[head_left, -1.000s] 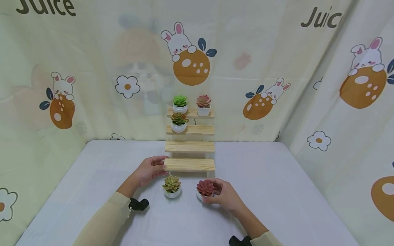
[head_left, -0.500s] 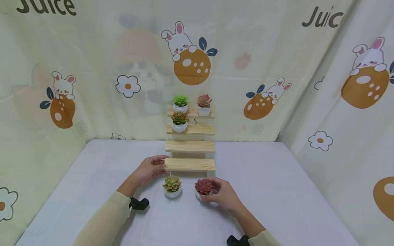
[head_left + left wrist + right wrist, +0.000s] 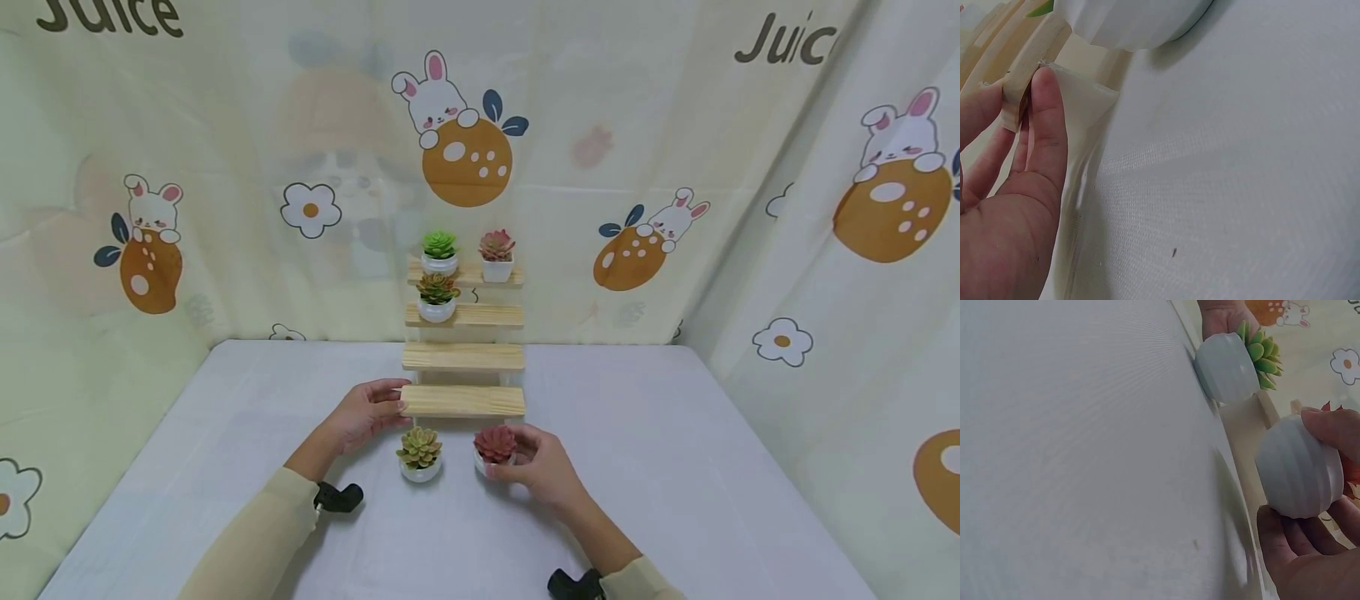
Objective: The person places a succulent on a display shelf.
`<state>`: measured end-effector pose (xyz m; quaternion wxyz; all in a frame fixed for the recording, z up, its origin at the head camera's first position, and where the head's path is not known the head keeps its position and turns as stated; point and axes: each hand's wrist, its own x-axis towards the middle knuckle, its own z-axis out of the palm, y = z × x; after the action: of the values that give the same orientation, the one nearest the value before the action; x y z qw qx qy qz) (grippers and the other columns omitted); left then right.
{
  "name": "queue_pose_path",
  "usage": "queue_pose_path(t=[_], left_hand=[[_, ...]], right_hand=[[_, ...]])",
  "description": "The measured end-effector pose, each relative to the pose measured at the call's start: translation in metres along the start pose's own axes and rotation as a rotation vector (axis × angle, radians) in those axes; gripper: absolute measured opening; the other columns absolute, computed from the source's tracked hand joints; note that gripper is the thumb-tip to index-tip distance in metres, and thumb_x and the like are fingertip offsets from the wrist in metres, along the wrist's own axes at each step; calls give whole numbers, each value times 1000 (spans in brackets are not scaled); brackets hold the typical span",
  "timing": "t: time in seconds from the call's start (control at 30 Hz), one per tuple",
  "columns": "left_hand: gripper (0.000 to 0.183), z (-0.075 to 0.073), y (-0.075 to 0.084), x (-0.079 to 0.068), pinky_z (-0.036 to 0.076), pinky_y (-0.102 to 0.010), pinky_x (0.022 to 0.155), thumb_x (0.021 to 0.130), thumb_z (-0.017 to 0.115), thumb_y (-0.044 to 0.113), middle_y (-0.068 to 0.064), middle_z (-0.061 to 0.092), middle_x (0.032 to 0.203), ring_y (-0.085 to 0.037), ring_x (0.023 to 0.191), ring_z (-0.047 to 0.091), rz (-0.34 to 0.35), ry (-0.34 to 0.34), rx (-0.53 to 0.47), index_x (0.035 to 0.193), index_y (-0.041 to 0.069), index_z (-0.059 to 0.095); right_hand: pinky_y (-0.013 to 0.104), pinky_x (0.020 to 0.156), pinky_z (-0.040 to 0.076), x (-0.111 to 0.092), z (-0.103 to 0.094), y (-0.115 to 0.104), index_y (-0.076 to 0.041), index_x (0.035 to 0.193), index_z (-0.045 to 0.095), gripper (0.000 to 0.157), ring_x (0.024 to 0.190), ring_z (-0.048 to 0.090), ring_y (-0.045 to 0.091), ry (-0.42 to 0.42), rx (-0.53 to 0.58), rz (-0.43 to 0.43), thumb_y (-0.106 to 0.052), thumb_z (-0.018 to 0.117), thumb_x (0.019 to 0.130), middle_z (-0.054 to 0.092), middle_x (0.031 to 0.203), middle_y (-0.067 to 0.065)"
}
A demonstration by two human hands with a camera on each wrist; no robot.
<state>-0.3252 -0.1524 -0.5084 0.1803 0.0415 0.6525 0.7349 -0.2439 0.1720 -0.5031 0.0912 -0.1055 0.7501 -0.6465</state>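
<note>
At lower centre of the frame, your right hand (image 3: 546, 468) has its fingers curled round the red plant (image 3: 495, 443), seemingly the lifting step, while your left hand (image 3: 366, 416) pinches the bottom shelf (image 3: 463, 402), so next likely calls for a level raise.

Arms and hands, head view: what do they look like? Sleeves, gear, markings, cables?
Left sleeve and right sleeve: plain cream, no print visible. Small black unit at each cuff: left unit, right unit, both stubby with rounded ends. Left hand and right hand: no gloves, no rings visible. No cables seen.
</note>
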Motion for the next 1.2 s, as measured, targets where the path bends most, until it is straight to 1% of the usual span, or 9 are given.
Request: queue_pose_path(t=[0.23,0.47,0.73,1.0,1.07,1.2], left_hand=[[57,1,1,-1,62,-33,95,99,62,0,-13,60,126,-17,106,68,-3,0,-2,152,-3,42],[55,1,1,0,62,-34,94,100,61,-2,-13,60,125,-17,105,68,2,-2,-1,152,-3,43],[55,1,1,-1,62,-34,95,100,62,-1,-14,60,126,-18,105,68,0,2,-1,151,-3,43],[55,0,1,-1,63,-33,94,99,62,-2,-12,60,124,-18,104,68,1,-1,-6,151,-3,43],[55,0,1,-1,63,-33,94,99,61,-2,-12,59,124,-18,104,68,3,-4,-8,151,-4,43],[54,0,2,-2,62,-34,95,100,61,-2,-12,59,125,-18,105,68,-2,-9,-10,151,-3,43]], right_hand=[[18,89,59,2,-1,-10,2,132,63,63,111,68,16,18,7,-12,-1,88,74,69,127,21],[18,89,59,7,-2,-20,0,136,61,66,117,67,21,38,31,-6,-1,87,76,67,132,20],[18,96,57,18,-5,-33,-3,136,63,65,119,66,20,71,-8,-25,-4,88,76,67,132,17],[17,93,57,29,-8,-50,0,138,61,68,118,66,21,100,-31,-37,-6,89,76,67,133,18],[16,93,57,32,-9,-53,-1,138,62,67,119,65,21,105,-43,-36,-6,89,76,67,134,17],[17,96,57,38,-11,-59,-2,139,62,66,123,63,23,110,-50,-51,-7,88,78,65,137,17]])
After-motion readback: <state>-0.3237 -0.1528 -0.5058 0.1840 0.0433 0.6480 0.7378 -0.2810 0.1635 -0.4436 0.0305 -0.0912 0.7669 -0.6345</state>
